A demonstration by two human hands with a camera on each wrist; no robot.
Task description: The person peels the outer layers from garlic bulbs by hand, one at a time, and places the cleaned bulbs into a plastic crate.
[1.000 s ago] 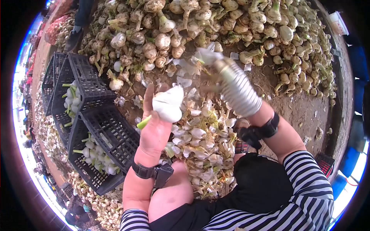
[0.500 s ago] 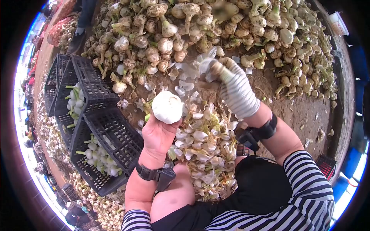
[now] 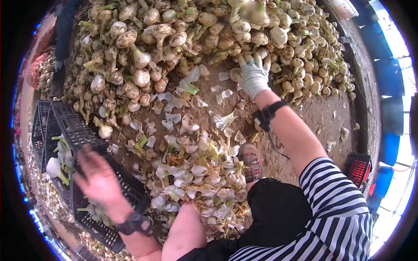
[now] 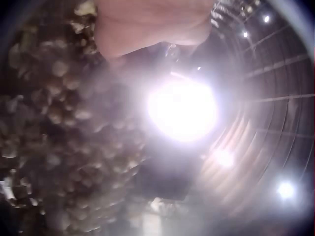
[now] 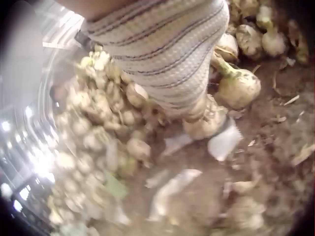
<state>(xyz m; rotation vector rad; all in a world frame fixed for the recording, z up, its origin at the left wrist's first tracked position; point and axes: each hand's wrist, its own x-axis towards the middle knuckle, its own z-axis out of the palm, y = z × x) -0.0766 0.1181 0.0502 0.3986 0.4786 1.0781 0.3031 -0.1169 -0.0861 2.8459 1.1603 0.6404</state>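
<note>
In the head view my bare left hand (image 3: 100, 180), blurred, is over the black crates at the left with its fingers spread and nothing in them. A clean white garlic bulb (image 3: 54, 167) lies just left of it among trimmed bulbs in a crate. My right hand (image 3: 254, 78), in a striped knit glove, reaches to the near edge of the heap of unpeeled garlic (image 3: 209, 32), fingers extended over the bulbs. Seen from the right wrist, a dirty garlic bulb (image 5: 206, 120) sits right under the glove, whose fingertips are hidden. Glare washes out much of the left wrist view.
Black plastic crates (image 3: 126, 187) stand tilted at my left. Peeled garlic skins (image 3: 196, 174) are piled between my legs, beside my shoe (image 3: 250, 163). A wooden board (image 3: 363, 87) edges the ground at the right, with a red-and-black crate (image 3: 357, 172) near it.
My left hand has gone left to the crates and let go of the white garlic bulb it held. The right hand has moved from the loose skins up to the heap. The head view has shifted.
</note>
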